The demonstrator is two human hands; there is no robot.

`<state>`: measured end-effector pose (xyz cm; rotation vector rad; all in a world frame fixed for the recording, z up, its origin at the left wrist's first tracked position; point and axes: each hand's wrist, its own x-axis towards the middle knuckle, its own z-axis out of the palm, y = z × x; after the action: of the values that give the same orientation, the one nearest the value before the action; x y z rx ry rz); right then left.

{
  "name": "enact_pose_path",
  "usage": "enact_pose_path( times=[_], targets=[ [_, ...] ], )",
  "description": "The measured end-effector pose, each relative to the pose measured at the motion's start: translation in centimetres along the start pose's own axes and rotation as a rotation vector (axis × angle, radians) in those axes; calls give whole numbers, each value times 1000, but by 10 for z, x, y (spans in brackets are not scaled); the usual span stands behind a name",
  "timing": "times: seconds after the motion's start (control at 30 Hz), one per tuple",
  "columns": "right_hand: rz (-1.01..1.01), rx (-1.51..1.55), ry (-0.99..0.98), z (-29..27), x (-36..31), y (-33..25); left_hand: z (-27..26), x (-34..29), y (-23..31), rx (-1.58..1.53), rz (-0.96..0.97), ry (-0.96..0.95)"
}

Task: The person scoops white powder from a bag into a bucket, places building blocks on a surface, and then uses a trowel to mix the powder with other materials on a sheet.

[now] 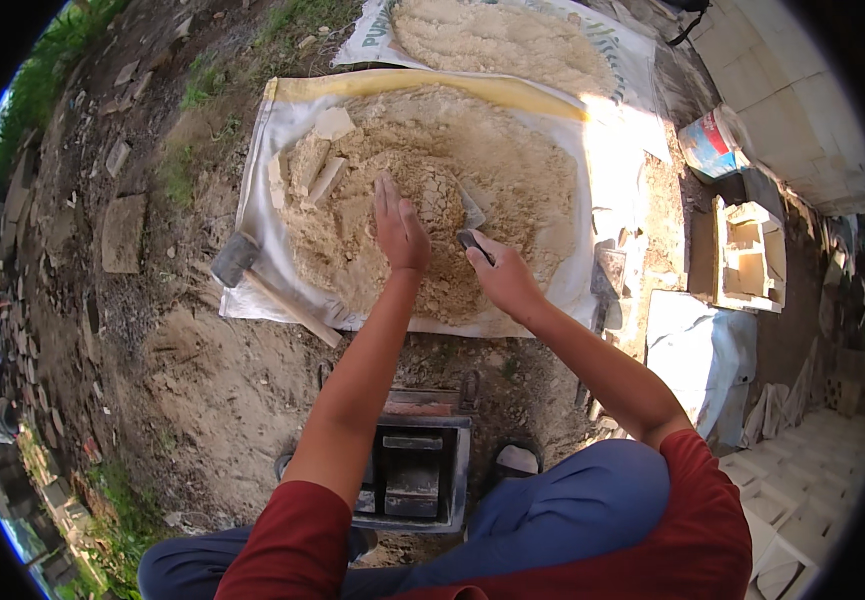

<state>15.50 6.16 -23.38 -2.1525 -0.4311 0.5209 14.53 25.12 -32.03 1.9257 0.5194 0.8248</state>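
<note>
A heap of damp, sandy tan mix point(434, 203) lies in the middle of a spread white sack point(582, 255) with a yellow edge. My left hand point(400, 230) rests against the heap's left side, fingers stretched out and close together, holding nothing. On the heap's right, my right hand point(504, 275) grips the dark handle of a trowel. The trowel's grey blade point(473, 211) stands tilted at the heap, its lower part partly hidden by the mix.
Pale broken block pieces point(310, 165) lie on the sack's left; a mallet point(235, 259) crosses its near-left corner. A black metal mould point(460, 470) stands between my feet. Farther off are another sandy pile point(512, 45), a bucket point(709, 146) and a hollow block point(749, 257).
</note>
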Motion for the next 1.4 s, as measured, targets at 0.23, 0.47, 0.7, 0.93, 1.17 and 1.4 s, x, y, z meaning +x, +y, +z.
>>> enact_pose_path(
  times=[0.23,0.47,0.7,0.93,1.17,1.4],
  targets=[
    [55,-233,48,-31,-14,-37,13,13,14,-290,-41,41],
    [-270,-527,223,-41,-13,-35,-55,32,-3,-64,109,100],
    [-44,-164,-87,-16,16,-26,-55,5,-28,163,141,-84],
    [59,-182,-230,-84,25,6,-58,17,-32,209,233,-108],
    [-2,-116,87,-100,62,3,-37,79,-29,380,367,-249],
    [48,-117,-135,-62,39,-1,-44,22,-18,190,169,-322]
  ],
)
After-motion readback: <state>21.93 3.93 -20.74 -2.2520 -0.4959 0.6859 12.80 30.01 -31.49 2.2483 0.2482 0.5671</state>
